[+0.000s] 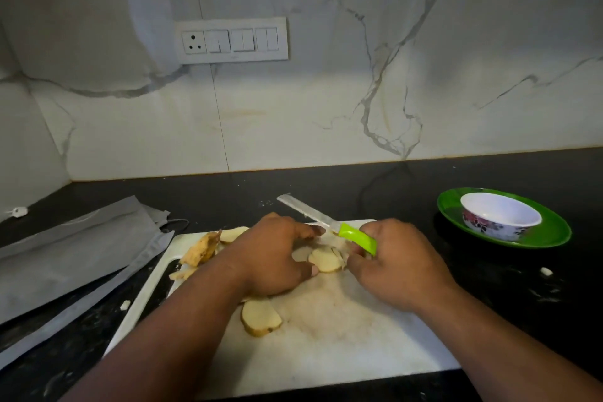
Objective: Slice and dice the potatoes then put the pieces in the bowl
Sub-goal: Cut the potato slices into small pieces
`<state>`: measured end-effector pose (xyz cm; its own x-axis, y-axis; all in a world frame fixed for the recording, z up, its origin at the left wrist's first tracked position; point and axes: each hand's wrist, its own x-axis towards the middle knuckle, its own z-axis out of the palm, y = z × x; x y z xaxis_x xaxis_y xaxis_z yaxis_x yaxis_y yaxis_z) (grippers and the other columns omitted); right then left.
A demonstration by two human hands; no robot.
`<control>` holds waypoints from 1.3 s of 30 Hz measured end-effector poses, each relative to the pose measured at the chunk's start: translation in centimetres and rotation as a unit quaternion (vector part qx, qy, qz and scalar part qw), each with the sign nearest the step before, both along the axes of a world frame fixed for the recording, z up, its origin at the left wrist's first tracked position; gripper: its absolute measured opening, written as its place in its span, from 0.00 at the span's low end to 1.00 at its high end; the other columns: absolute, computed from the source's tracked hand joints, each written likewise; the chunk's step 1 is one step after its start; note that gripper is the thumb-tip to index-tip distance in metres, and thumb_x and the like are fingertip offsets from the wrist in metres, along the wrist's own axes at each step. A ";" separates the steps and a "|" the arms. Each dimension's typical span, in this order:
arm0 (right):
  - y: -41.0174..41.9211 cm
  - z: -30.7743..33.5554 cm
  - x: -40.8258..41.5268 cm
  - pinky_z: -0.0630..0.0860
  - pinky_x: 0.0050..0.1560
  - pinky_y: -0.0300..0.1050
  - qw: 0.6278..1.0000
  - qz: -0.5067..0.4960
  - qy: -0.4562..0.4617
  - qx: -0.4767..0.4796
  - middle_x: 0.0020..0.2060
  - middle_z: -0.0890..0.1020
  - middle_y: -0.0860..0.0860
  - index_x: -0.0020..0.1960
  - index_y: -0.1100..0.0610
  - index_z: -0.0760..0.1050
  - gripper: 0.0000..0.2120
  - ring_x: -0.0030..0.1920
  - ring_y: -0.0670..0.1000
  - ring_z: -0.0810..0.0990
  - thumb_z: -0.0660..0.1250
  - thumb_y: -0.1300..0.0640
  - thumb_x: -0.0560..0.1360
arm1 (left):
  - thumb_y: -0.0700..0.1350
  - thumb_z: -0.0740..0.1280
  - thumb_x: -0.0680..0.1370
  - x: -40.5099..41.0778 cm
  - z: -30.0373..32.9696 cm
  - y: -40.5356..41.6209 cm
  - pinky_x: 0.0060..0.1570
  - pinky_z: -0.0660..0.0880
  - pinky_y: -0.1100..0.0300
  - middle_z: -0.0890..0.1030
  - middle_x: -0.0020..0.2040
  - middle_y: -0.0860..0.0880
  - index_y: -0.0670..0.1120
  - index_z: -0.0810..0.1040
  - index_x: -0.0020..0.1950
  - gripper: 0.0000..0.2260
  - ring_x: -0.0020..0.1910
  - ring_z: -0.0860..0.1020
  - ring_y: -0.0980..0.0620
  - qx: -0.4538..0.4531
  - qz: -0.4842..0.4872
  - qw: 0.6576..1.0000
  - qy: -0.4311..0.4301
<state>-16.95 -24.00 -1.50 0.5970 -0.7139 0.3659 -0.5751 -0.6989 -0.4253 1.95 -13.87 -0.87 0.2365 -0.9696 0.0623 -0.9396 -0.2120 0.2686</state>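
While my left hand lies palm-down over the white cutting board, its fingers curve loosely around a small stack of potato slices near the board's middle, thumb at the near side and fingertips at the far side, steadying them. My right hand is curled around the green handle of the knife, whose serrated blade points up and away to the left, past the board's far edge, clear of the potato. Another thick slice lies flat on the board just below my left wrist, and peelings and end pieces sit heaped at the board's far left corner. Off to the right on the dark counter, well apart from the board, the white flowered bowl stands on a green plate. Grey folded cloth lies left of the board.
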 end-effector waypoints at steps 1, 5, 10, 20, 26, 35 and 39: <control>0.2 -0.2 -0.1 0.70 0.27 0.42 1.000 -0.009 0.019 -0.016 0.28 0.77 0.50 0.37 0.55 0.75 0.13 0.31 0.49 0.77 0.69 0.45 0.68 | 0.57 0.72 0.78 0.1 -0.1 -0.2 0.75 0.67 0.56 0.71 0.75 0.59 0.59 0.71 0.78 0.28 0.75 0.68 0.55 0.005 -0.005 1.000 0.006; 0.3 -0.2 0.0 0.71 0.26 0.40 0.999 -0.023 0.034 0.012 0.27 0.78 0.49 0.36 0.54 0.76 0.15 0.29 0.48 0.77 0.71 0.42 0.66 | 0.53 0.72 0.78 0.1 -0.1 -0.7 0.75 0.66 0.60 0.72 0.76 0.59 0.55 0.73 0.77 0.27 0.74 0.70 0.57 0.026 -0.032 0.999 0.034; 0.5 -0.5 0.4 0.74 0.28 0.45 0.998 -0.002 0.031 0.062 0.29 0.79 0.48 0.36 0.53 0.77 0.20 0.30 0.49 0.78 0.75 0.36 0.65 | 0.54 0.74 0.76 0.5 -0.3 -1.0 0.61 0.77 0.56 0.84 0.56 0.56 0.51 0.84 0.60 0.15 0.55 0.80 0.55 0.011 -0.015 0.998 0.057; -1.4 0.4 1.7 0.81 0.40 0.48 0.985 0.110 0.072 0.109 0.32 0.82 0.50 0.41 0.52 0.80 0.04 0.36 0.50 0.81 0.72 0.52 0.69 | 0.58 0.82 0.69 -0.7 0.5 -0.1 0.48 0.80 0.62 0.84 0.42 0.60 0.54 0.87 0.57 0.19 0.44 0.82 0.58 -0.028 0.075 0.990 0.113; -1.2 0.1 0.8 0.76 0.31 0.52 0.992 0.086 0.018 0.094 0.28 0.78 0.54 0.36 0.54 0.77 0.01 0.30 0.53 0.78 0.66 0.57 0.65 | 0.64 0.79 0.69 -0.2 0.4 0.7 0.63 0.78 0.58 0.81 0.61 0.58 0.57 0.78 0.72 0.33 0.59 0.79 0.60 -0.024 0.021 0.997 0.077; -0.4 -0.2 1.4 0.70 0.28 0.42 0.996 0.024 0.073 0.042 0.29 0.77 0.50 0.33 0.54 0.74 0.08 0.31 0.48 0.77 0.68 0.54 0.70 | 0.55 0.79 0.73 0.6 -0.1 -0.3 0.47 0.73 0.68 0.84 0.45 0.61 0.57 0.85 0.63 0.19 0.45 0.80 0.63 -0.003 0.002 0.990 0.139; -0.9 -0.2 2.0 0.78 0.32 0.49 0.996 0.041 0.049 0.058 0.28 0.79 0.51 0.35 0.53 0.78 0.04 0.31 0.50 0.79 0.69 0.56 0.69 | 0.55 0.83 0.68 0.4 -0.1 -0.5 0.50 0.80 0.64 0.85 0.42 0.60 0.54 0.87 0.60 0.21 0.44 0.82 0.61 -0.024 0.040 0.985 0.168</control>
